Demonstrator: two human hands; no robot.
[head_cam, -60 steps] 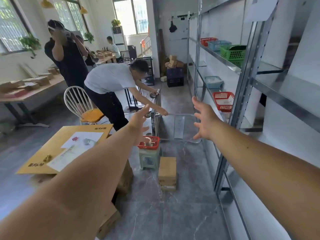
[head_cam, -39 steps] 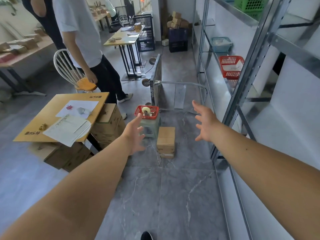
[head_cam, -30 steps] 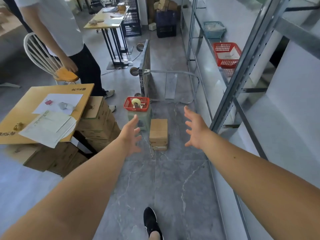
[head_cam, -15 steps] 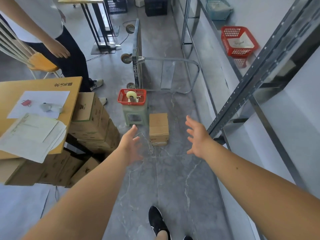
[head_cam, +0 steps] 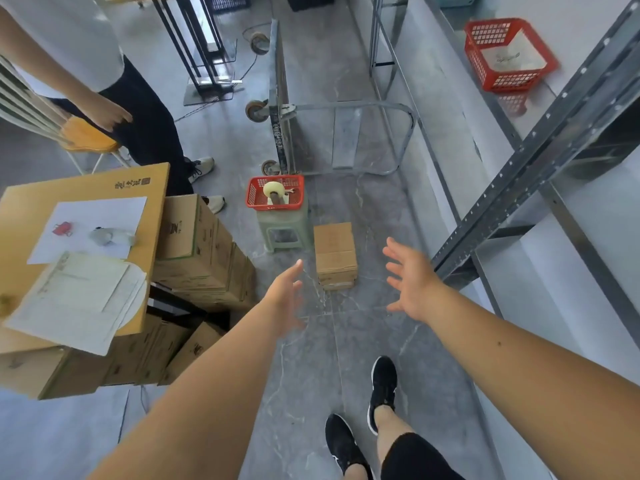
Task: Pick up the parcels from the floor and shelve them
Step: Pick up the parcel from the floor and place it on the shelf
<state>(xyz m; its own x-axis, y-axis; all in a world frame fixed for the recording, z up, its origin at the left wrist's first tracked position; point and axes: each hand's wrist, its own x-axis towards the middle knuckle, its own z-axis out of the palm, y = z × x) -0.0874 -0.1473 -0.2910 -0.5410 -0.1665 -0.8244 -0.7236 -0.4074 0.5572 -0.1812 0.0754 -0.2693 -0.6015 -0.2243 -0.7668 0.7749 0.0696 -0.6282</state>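
Our left hand (head_cam: 285, 299) stretches forward, fingers spread wide, holding nothing. Ahead, between both hands and touching neither, the stacked cardboard parcels (head_cam: 335, 252) sit on the grey floor (head_cam: 311, 358) just beside a green stool (head_cam: 282, 230). Our right hand (head_cam: 412, 282) reaches likewise, fingers splayed and empty.

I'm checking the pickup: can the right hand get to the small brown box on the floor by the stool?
Probably yes. The right hand is open and empty, nothing stands between it and the box, and the stool is on the box's other side.
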